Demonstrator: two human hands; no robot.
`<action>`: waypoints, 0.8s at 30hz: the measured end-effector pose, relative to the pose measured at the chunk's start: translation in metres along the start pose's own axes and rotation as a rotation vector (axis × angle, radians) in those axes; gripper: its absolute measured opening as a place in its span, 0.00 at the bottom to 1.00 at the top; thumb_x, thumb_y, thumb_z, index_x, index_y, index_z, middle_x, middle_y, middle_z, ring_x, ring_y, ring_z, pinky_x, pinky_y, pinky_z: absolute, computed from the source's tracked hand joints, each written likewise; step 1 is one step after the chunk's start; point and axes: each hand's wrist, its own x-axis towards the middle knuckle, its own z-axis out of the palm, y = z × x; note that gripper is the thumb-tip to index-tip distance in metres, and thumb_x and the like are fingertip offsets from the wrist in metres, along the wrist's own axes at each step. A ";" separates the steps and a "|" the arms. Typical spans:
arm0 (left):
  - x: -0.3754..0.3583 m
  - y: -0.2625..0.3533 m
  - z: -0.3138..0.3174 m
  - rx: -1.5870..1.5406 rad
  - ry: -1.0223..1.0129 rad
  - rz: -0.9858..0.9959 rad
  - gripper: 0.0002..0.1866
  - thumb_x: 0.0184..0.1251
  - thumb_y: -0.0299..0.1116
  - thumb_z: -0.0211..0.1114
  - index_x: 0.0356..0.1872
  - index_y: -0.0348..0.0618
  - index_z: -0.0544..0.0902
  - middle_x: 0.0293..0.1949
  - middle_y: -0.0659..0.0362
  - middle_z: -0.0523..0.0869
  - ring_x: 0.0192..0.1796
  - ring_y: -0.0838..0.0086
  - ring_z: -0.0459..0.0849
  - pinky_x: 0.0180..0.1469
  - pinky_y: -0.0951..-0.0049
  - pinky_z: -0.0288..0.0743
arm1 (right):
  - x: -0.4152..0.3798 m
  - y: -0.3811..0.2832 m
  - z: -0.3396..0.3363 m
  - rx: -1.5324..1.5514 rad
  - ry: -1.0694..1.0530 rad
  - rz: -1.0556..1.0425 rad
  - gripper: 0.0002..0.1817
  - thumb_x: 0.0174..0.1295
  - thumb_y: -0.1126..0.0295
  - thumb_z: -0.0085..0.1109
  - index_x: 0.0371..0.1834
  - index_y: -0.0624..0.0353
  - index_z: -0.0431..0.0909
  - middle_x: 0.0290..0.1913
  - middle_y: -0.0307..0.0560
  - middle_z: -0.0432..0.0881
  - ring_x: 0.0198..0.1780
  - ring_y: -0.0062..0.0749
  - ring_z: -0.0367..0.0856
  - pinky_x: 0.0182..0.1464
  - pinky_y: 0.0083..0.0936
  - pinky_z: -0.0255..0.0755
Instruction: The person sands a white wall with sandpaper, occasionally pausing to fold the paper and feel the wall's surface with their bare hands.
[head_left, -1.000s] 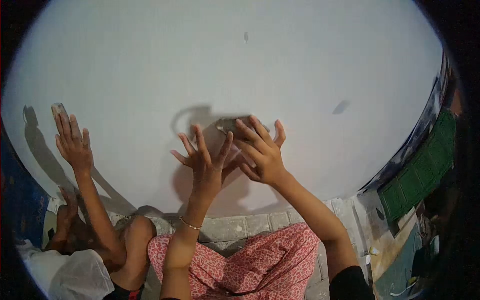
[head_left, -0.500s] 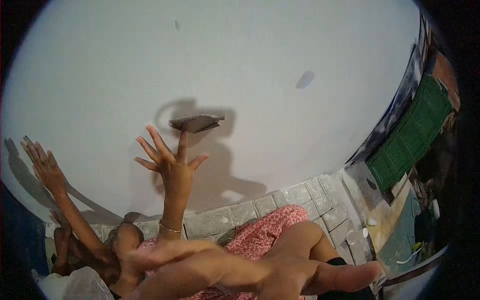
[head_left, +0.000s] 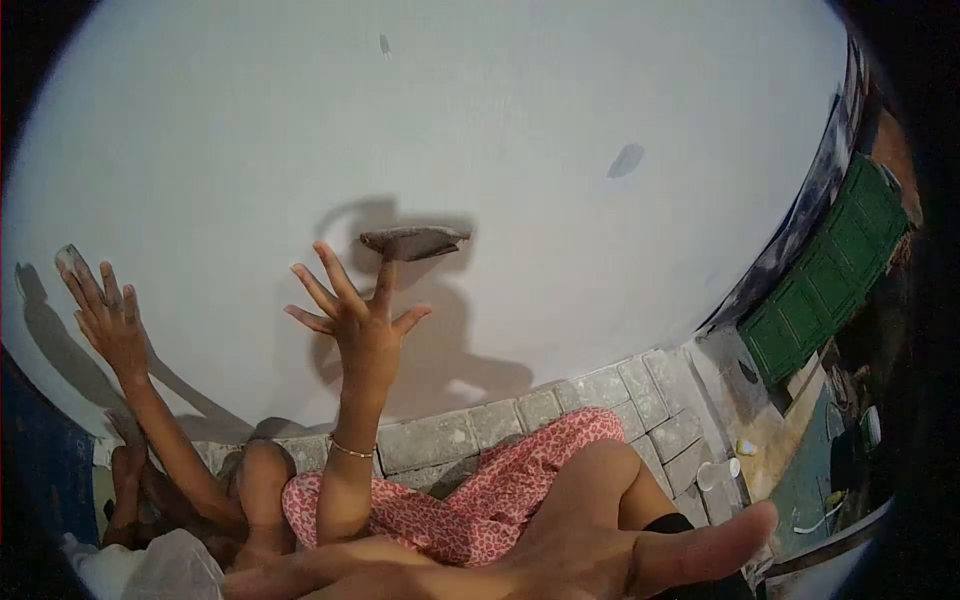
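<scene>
A flat grey piece is seen at the pale wall, its lower edge met by the index fingertip of the widely spread left hand. The right hand, also opened wide, is held well apart; earlier, its fingers were placed on the piece.

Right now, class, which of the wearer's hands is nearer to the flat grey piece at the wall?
Left. The left hand has a fingertip at the lower edge of the flat grey piece; the right hand is well below, close to the camera.
</scene>
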 end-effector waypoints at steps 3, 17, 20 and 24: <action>0.000 -0.001 0.002 0.003 0.008 0.007 0.55 0.38 0.59 0.72 0.69 0.88 0.48 0.73 0.45 0.32 0.72 0.38 0.27 0.58 0.21 0.22 | 0.002 0.001 -0.001 0.007 0.004 0.002 0.39 0.63 0.33 0.23 0.49 0.57 0.72 0.57 0.56 0.72 0.69 0.43 0.60 0.70 0.50 0.34; -0.001 -0.004 0.004 -0.048 0.031 0.026 0.55 0.36 0.56 0.74 0.69 0.86 0.50 0.74 0.45 0.32 0.72 0.39 0.24 0.58 0.22 0.19 | 0.010 0.002 -0.001 0.012 0.001 0.025 0.42 0.62 0.31 0.19 0.54 0.58 0.69 0.60 0.58 0.67 0.70 0.43 0.58 0.70 0.48 0.37; 0.000 -0.003 0.003 -0.042 0.030 0.028 0.56 0.36 0.56 0.74 0.69 0.87 0.49 0.74 0.45 0.32 0.72 0.38 0.25 0.57 0.22 0.18 | 0.012 0.002 -0.001 0.010 -0.002 0.032 0.43 0.61 0.31 0.19 0.55 0.58 0.68 0.61 0.58 0.66 0.70 0.42 0.58 0.70 0.47 0.37; 0.001 -0.002 0.003 -0.031 0.018 0.013 0.56 0.35 0.57 0.74 0.69 0.88 0.48 0.73 0.44 0.32 0.72 0.38 0.26 0.57 0.21 0.18 | 0.014 0.004 0.000 0.012 -0.004 0.041 0.44 0.61 0.30 0.18 0.56 0.58 0.67 0.62 0.59 0.65 0.70 0.42 0.57 0.70 0.47 0.38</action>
